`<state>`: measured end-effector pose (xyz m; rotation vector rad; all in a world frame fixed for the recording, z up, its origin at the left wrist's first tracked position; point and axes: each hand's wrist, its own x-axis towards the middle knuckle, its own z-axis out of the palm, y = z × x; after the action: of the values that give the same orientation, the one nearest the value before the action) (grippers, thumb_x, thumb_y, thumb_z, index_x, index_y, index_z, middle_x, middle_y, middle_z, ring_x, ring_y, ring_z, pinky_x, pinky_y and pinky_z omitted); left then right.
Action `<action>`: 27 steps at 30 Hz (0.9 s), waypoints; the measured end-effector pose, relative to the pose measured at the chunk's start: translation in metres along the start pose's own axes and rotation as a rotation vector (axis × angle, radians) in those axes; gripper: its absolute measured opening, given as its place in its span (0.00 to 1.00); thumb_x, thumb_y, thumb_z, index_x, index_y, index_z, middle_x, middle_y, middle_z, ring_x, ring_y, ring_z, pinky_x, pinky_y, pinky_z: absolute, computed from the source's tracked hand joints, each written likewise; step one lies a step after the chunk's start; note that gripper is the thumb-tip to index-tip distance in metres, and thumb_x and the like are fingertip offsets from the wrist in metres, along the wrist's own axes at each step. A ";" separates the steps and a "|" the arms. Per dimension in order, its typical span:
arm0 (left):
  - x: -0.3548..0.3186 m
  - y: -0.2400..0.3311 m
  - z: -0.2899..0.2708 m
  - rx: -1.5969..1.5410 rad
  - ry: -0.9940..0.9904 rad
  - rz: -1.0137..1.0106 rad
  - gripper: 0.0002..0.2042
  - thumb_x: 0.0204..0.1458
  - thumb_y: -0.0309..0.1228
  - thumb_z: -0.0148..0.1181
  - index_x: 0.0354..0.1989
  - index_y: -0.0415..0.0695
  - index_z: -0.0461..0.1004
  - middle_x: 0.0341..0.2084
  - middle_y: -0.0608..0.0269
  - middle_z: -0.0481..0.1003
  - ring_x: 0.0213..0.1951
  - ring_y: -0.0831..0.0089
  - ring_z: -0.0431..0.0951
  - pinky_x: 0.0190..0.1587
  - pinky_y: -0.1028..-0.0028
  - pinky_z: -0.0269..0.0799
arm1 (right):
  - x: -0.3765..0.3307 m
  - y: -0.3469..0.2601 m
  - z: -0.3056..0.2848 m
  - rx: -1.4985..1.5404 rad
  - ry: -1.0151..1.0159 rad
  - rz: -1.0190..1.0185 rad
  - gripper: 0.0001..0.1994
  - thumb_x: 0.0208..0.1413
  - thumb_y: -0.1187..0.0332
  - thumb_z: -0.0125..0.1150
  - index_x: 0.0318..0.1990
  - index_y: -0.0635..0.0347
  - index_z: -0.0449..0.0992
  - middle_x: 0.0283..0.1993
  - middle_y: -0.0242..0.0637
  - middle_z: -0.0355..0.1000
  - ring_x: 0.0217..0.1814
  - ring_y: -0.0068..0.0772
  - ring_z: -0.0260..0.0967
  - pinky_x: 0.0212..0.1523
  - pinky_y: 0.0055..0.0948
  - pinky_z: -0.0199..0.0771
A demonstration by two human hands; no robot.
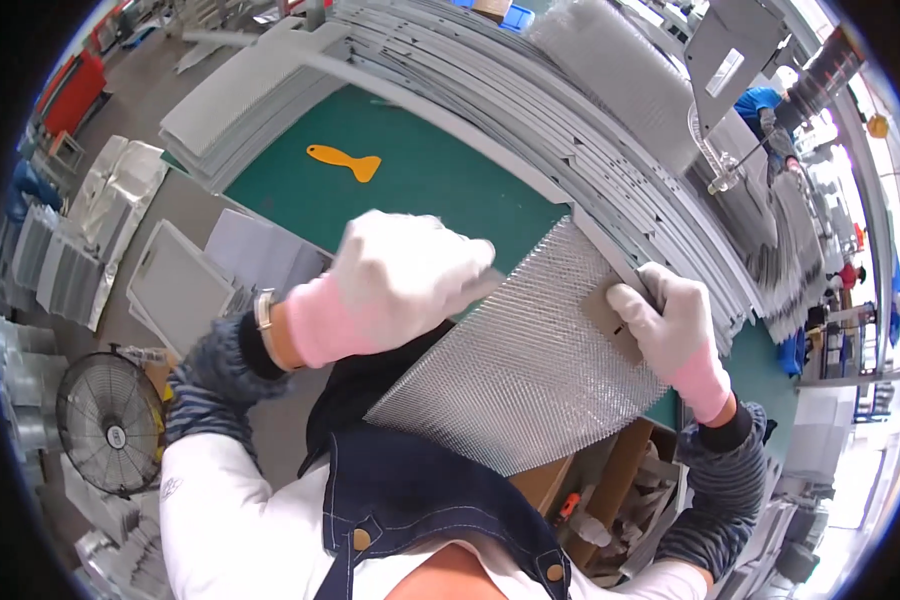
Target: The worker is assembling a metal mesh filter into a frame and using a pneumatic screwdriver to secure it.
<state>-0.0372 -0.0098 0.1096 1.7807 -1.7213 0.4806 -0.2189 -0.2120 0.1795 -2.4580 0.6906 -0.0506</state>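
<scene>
My right grip [675, 318] is closed on the right-hand edge of the mesh [515, 375]. The thumb lies on the upper face, beside a grey patch [610, 318]; the fingers pass over the edge and are partly hidden. My left grip [400, 270] is raised near the left edge of the mesh, with fingers curled. Its fingertips are blurred; I cannot tell how far it is open, or whether it has hold of anything. Both grips are gloved in white with pink cuffs.

The mesh is silver and set at a slant in front of my apron [430, 490]. Its far corner is over the green table [450, 170]; its near corner extends past the table toward me. Contact with the table cannot be determined.

A yellow scraper [348, 162] lies flat on the table, well apart from both grips. Pale rails [610, 170] are stacked along the far side. A stack of sheets [235, 110] stands at the table's far left corner. At lower left is a round black fan [110, 425]. Below the mesh, to the right, is an open carton [615, 480] with scraps [650, 495] beside it.
</scene>
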 end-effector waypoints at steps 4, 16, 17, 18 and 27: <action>0.085 -0.027 -0.029 0.046 -0.167 0.319 0.15 0.46 0.34 0.67 0.39 0.38 0.77 0.24 0.56 0.77 0.26 0.65 0.78 0.33 0.71 0.74 | -0.001 -0.006 0.001 -0.014 0.016 -0.016 0.13 0.56 0.66 0.61 0.30 0.70 0.74 0.17 0.32 0.65 0.19 0.17 0.60 0.22 0.24 0.62; -0.018 -0.002 0.071 -1.124 -0.424 -0.581 0.10 0.52 0.33 0.64 0.30 0.38 0.75 0.16 0.67 0.67 0.21 0.80 0.65 0.24 0.74 0.63 | 0.005 0.042 -0.004 0.027 0.138 0.041 0.15 0.57 0.63 0.61 0.34 0.70 0.76 0.18 0.30 0.64 0.21 0.17 0.58 0.23 0.23 0.62; -0.046 0.001 0.072 -1.172 -0.459 -0.670 0.09 0.53 0.32 0.63 0.31 0.39 0.74 0.18 0.70 0.68 0.21 0.82 0.65 0.24 0.75 0.63 | 0.010 0.047 0.000 0.038 0.159 0.044 0.15 0.57 0.63 0.61 0.34 0.70 0.76 0.18 0.30 0.64 0.21 0.17 0.58 0.23 0.23 0.62; -0.068 0.004 0.070 -1.190 -0.514 -0.748 0.10 0.54 0.32 0.62 0.32 0.38 0.72 0.20 0.71 0.69 0.23 0.82 0.66 0.26 0.75 0.64 | 0.014 0.047 0.003 0.108 0.125 0.091 0.14 0.57 0.63 0.62 0.34 0.70 0.76 0.19 0.29 0.65 0.20 0.17 0.60 0.23 0.23 0.63; 0.001 -0.050 0.079 -1.154 -0.076 -0.513 0.12 0.62 0.35 0.49 0.36 0.36 0.68 0.22 0.58 0.68 0.26 0.70 0.69 0.32 0.70 0.67 | 0.069 -0.011 -0.002 0.003 -0.008 -0.025 0.15 0.57 0.62 0.63 0.32 0.69 0.77 0.20 0.31 0.69 0.22 0.16 0.66 0.23 0.23 0.67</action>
<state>-0.0001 -0.0627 0.0426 1.2379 -1.0810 -0.6895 -0.1542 -0.2396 0.1795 -2.4630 0.6564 -0.0505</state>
